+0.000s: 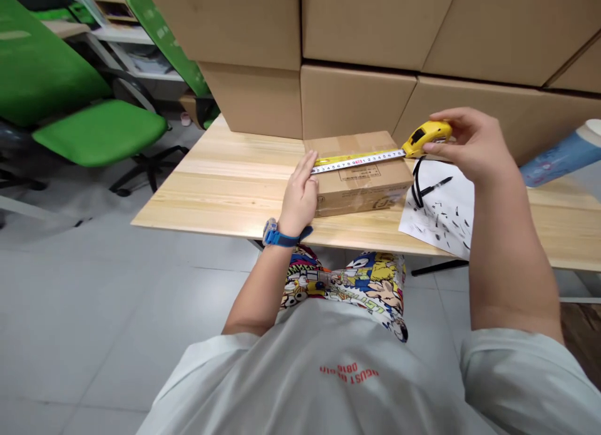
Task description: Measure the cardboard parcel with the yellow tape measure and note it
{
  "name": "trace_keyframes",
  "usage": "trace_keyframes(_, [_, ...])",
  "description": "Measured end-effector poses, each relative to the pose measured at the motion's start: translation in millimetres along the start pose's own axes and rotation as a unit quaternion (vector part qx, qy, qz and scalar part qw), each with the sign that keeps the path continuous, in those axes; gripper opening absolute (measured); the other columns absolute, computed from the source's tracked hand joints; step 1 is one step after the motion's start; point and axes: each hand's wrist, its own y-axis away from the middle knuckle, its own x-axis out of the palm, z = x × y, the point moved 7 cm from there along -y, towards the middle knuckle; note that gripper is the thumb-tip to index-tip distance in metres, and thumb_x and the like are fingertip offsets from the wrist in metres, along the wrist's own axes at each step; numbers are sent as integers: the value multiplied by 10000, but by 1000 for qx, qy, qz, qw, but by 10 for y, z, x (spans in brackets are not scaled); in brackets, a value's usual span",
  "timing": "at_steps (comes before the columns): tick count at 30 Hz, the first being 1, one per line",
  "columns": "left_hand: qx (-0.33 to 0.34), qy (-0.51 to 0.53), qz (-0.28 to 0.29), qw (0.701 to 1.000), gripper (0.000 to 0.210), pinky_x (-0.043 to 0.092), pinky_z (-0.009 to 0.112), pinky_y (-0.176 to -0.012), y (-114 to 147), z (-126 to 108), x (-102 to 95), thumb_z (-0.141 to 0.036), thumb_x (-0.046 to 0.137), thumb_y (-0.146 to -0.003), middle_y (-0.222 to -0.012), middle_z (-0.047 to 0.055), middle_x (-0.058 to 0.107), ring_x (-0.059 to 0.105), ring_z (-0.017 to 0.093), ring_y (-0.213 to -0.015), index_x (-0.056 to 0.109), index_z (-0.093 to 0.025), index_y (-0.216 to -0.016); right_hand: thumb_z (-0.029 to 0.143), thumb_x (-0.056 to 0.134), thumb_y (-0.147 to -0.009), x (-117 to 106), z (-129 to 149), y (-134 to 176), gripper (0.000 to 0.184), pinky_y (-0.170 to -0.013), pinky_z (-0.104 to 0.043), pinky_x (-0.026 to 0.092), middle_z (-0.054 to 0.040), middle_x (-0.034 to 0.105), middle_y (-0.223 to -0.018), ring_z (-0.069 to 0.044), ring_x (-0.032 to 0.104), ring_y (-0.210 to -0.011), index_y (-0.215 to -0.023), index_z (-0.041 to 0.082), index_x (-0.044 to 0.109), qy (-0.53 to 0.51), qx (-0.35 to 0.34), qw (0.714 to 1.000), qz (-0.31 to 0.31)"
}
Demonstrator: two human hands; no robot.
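A small cardboard box (364,197) with printed markings and clear tape lies flat on the wooden table (225,191). Across its top, from left edge to right, stretches the numbered white-and-yellow blade of a yellow tape measure (428,138). My right hand (476,144) grips the tape measure's case between thumb and fingers, just past the box's right end. At the left end, my left hand (299,197) has its fingers together over the blade's tip, against the box's edge. Those fingertips partly hide the tip.
Large cardboard boxes (357,97) are stacked behind the small box. On the right, a white sheet (441,222) with dark marks carries a black pen (436,186) and a black loop. A blue cylindrical container (563,156) leans farther right. Green chairs (101,131) stand left of the table.
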Motion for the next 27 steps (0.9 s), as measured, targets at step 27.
trace_keyframes(27, [-96,-169,235,952,652,264,621,-1296,397,-803,136,-446,344,-1023,-1730,148,228,271,378,-1580,258,-181,-1612,214,687,-798,1037,332,-74,319,-990,-533,527,-127,698,-1163,-341,667,-1104,-1108,227,611,341,-54,938,39])
